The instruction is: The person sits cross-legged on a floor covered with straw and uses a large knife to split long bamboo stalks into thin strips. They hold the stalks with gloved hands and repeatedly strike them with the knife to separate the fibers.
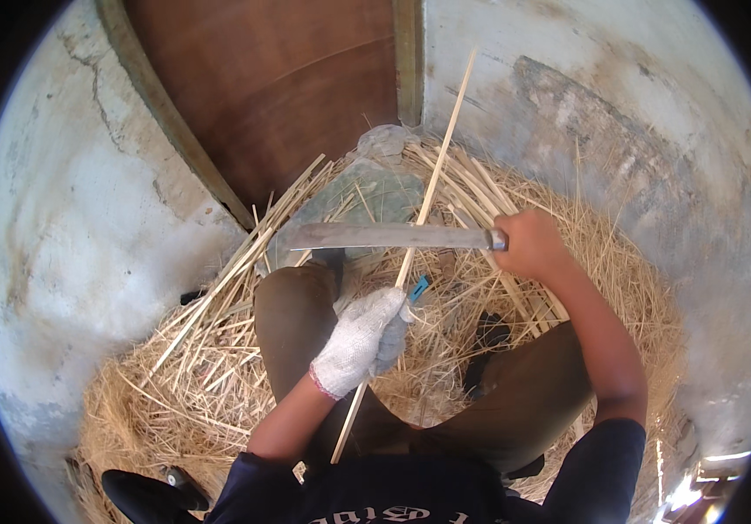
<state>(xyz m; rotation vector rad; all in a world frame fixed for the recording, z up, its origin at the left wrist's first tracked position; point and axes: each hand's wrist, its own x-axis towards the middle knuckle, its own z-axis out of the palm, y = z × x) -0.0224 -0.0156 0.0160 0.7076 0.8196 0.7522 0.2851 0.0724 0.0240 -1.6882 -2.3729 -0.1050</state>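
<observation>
Between the brown-trousered legs (292, 314), the left hand (362, 336), in a white knitted glove, is closed around a long, narrow, pale wooden strip (439, 157), which slants up ahead of it and down behind it toward the dark shirt (375, 489). Just beside its fingertips is a small blue object (420, 288). Ahead and to the right, the bare right hand (531, 244) grips a long steel machete (384, 236); its blade reaches left across the strip, though whether they touch cannot be told. Dry straw-coloured shavings (201, 410) spread over the ground around both hands. Beyond the blade lies a grey-green flat slab (362, 194), flanked by pale split sticks (244, 262). Farthest from the hands, a reddish-brown door panel (262, 87) stands between stained, whitewashed walls (70, 201).
</observation>
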